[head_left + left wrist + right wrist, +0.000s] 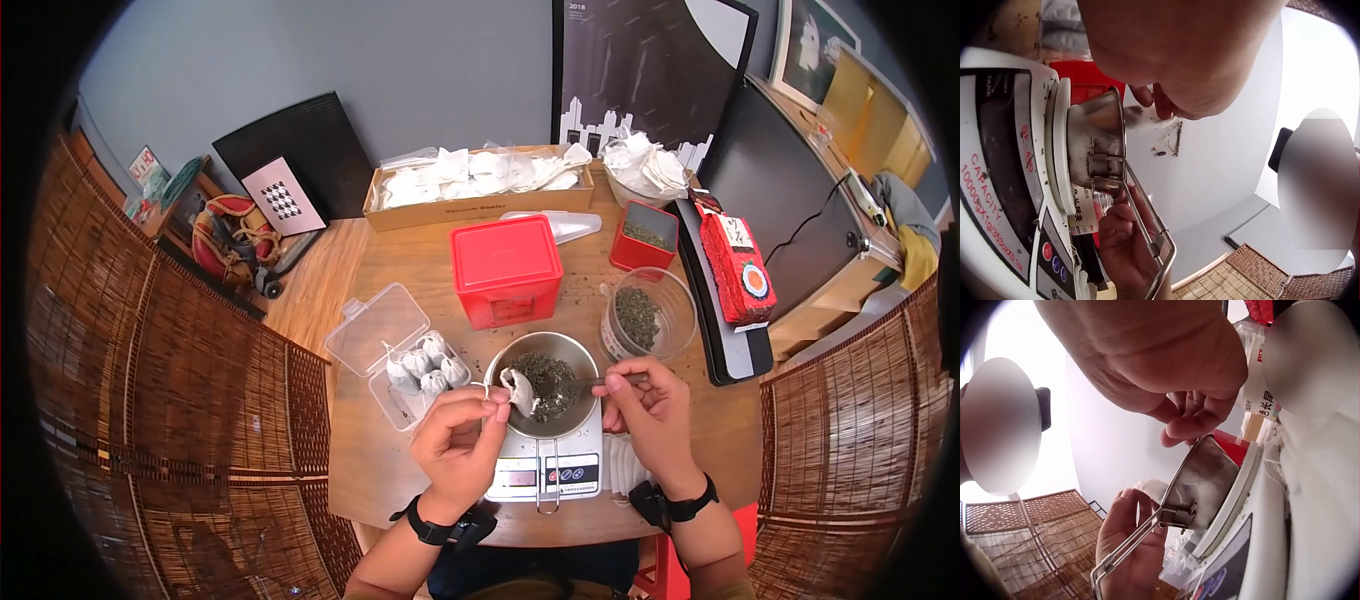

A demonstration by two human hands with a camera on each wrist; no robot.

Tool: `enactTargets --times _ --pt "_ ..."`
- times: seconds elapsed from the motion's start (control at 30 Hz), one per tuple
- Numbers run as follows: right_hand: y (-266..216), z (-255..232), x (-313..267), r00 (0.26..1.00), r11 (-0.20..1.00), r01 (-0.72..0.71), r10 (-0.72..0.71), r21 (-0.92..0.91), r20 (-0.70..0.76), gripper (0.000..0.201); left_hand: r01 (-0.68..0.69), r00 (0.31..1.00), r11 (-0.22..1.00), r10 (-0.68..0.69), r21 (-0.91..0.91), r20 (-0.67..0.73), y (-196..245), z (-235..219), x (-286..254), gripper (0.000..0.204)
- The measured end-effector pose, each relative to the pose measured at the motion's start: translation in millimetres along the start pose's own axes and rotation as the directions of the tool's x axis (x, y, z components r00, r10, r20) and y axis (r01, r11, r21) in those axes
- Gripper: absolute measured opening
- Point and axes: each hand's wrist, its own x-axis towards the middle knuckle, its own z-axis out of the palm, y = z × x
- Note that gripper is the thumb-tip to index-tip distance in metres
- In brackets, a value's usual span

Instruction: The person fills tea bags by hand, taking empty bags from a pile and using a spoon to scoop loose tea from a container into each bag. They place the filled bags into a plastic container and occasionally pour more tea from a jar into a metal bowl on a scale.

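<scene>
In the head view, my left hand (462, 440) pinches a small white cloth drawstring bag (522, 394) by its edge, its mouth facing the cup's middle. My right hand (655, 410) pinches the handle of a metal spoon (590, 382), whose far end reaches over the dried leaves. Under both hands is a steel cup (583, 362) with a folding wire handle (548, 480), holding dark dried leaves (552, 375). The cup stands on a white digital scale (592, 450). In the right wrist view, the fingers of my right hand (1200, 419) hide most of the spoon.
Left of the scale, a lidded clear box (400, 412) holds several filled bags (432, 382). Behind the cup stands a red canister (505, 262). To the right are a clear tub (683, 335) and an open red tin (640, 255), both with leaves. White bags (625, 465) lie near my right wrist.
</scene>
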Motion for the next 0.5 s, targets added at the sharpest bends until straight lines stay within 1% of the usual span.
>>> enactTargets --times 0.07,0.3,0.37,0.5 --pt "-0.4 0.8 0.6 0.999 0.999 -0.039 0.039 -0.026 -0.008 0.017 -0.021 0.999 1.000 0.021 -0.013 0.027 1.5 1.4 2.4 0.023" --pt "-0.1 -2.7 1.2 0.998 0.997 -0.060 0.062 -0.041 0.031 0.019 -0.028 0.997 1.000 0.027 0.000 0.075 3.1 4.5 4.8 0.020" --pt "0.4 -3.1 2.1 0.998 0.997 -0.070 0.070 0.046 0.003 0.020 -0.023 0.996 1.000 0.025 -0.020 0.089 2.0 4.6 5.3 0.019" --pt "1.6 -3.9 3.4 0.997 0.992 -0.066 0.069 0.104 -0.030 0.020 -0.008 0.994 1.000 0.010 -0.023 0.113 3.6 4.7 5.7 0.018"
